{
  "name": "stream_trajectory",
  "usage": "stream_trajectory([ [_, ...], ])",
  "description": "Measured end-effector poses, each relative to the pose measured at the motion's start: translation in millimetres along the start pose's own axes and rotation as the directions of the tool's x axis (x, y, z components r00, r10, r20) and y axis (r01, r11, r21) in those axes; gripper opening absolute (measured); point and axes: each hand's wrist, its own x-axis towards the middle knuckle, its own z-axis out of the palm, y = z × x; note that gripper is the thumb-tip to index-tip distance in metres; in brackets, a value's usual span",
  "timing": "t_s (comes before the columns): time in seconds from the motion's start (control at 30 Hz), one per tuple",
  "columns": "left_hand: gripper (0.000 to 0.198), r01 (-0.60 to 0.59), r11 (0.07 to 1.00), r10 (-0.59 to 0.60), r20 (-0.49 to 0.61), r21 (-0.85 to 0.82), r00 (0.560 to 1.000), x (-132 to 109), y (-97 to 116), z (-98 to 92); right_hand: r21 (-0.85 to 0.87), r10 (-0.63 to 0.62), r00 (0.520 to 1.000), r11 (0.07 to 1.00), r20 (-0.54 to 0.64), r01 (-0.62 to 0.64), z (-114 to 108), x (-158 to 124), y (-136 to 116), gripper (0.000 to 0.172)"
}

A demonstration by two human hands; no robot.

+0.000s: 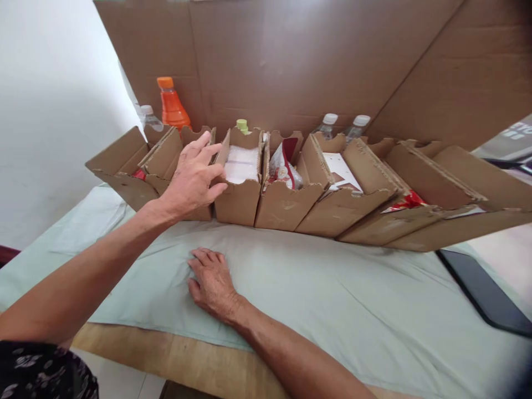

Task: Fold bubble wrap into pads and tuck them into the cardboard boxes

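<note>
My left hand (194, 173) reaches over the second cardboard box (166, 160) from the left, its fingers spread and nothing visible in them. The palm and what lies below it in that box are hidden. Right beside the fingertips, another box (236, 202) contains a bubble-wrapped white packet (241, 164). My right hand (213, 284) rests palm down on the pale green cloth (282, 271), fingers loosely bent and holding nothing I can see. Farther right, a box (286, 208) has a red and white packet (283, 166) inside.
Several more open boxes lean rightward, one with a white card (341, 170), another with a red packet (409, 200). Behind stand an orange bottle (173, 108) and clear bottles (328, 127) against a cardboard panel (291, 61). A black phone (486, 288) lies at right, a folded plastic bag (93, 219) at left.
</note>
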Motion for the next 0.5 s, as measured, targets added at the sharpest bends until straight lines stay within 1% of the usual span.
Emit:
stream_trajectory([
  [0.1, 0.004, 0.017, 1.0, -0.016, -0.028, 0.017, 0.999, -5, -3, -0.8, 0.002, -0.005, 1.0, 1.0, -0.001, 0.005, -1, 0, -1, 0.033],
  [0.2, 0.005, 0.047, 0.998, -0.042, -0.101, 0.049, 0.994, -13, 0, -0.6, 0.007, -0.014, 1.0, 1.0, -0.003, 0.014, 1, 0, 0, 0.033],
  [0.27, 0.007, 0.072, 0.997, -0.066, -0.132, 0.037, 0.989, -16, 2, 2.7, 0.007, -0.018, 1.0, 1.0, -0.004, 0.018, 1, 0, 0, 0.032],
  [0.4, 0.007, 0.118, 0.993, -0.117, -0.12, -0.001, 0.986, -16, 4, 9.4, -0.021, -0.014, 1.0, 1.0, -0.004, 0.014, 0, 0, -2, 0.03],
  [0.43, 0.007, 0.121, 0.993, -0.12, -0.121, 0.0, 0.985, -17, 6, 10.0, -0.034, -0.012, 1.0, 0.999, -0.001, 0.012, -1, 0, -4, 0.03],
  [0.5, 0.008, 0.088, 0.996, -0.088, -0.135, -0.01, 0.987, -22, 15, 10.1, -0.063, -0.004, 1.0, 0.998, 0.005, 0.004, -3, 0, -8, 0.028],
])
